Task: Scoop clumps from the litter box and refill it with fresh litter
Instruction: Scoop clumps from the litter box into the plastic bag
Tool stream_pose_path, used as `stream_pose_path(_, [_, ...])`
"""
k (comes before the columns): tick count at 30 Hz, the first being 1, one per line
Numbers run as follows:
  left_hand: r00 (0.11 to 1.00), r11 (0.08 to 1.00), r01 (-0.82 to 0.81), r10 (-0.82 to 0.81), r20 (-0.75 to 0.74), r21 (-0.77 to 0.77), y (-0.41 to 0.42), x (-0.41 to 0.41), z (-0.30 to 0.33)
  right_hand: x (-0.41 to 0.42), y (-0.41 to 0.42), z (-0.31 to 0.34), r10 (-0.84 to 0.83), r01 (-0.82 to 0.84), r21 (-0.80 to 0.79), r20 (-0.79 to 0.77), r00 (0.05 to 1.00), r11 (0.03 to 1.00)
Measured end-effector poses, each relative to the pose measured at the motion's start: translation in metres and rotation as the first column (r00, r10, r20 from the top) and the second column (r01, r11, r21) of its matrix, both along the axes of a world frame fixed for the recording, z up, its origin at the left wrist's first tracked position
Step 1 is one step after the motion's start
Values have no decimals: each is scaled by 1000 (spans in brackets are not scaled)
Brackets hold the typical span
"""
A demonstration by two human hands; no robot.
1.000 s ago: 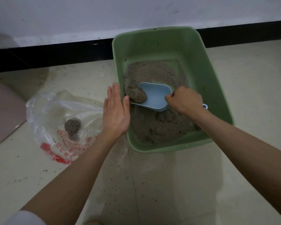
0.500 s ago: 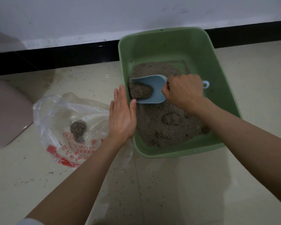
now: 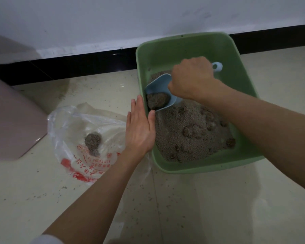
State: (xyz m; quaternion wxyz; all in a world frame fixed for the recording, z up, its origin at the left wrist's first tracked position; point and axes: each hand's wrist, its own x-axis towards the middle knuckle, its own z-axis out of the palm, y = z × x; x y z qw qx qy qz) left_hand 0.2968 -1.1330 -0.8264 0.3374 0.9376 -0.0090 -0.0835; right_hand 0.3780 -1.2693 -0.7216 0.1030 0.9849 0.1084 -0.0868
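The right hand gripped a pale blue plastic scoop carrying a clump; the left hand, fingers straight, steadied the green plastic litter box.

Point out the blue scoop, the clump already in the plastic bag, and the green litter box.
blue scoop (image 3: 159, 83): head view, on the bare upper bowl.
clump in the plastic bag (image 3: 93, 140): head view, on its middle.
green litter box (image 3: 181, 50): head view, on the far inner wall.
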Motion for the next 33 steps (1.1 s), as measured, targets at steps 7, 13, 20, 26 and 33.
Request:
stream_pose_path(7, [1000, 1000, 7, -7, 8, -12, 0, 0, 0, 20, 15, 9, 68, -65, -81, 27, 997, 995])
stream_pose_path(13, [1000, 998, -6, 7, 12, -56, 1, 1, 2, 17, -7, -6, -32, 32, 36, -7, 999, 999])
stream_pose_path(20, [1000, 999, -16, 17, 22, -36, 0, 0, 1, -2, -57, -46, -168, 175, 241, -52, 984, 955])
stream_pose_path(26, [999, 999, -26, 26, 21, -24, 0, 1, -1, -21, -75, -78, -310, 334, 421, -127, 942, 843])
stream_pose_path(33, [999, 999, -45, 45, 12, 23, 1, 2, -4, -50, -82, -98, -507, 502, 601, -180, 843, 622])
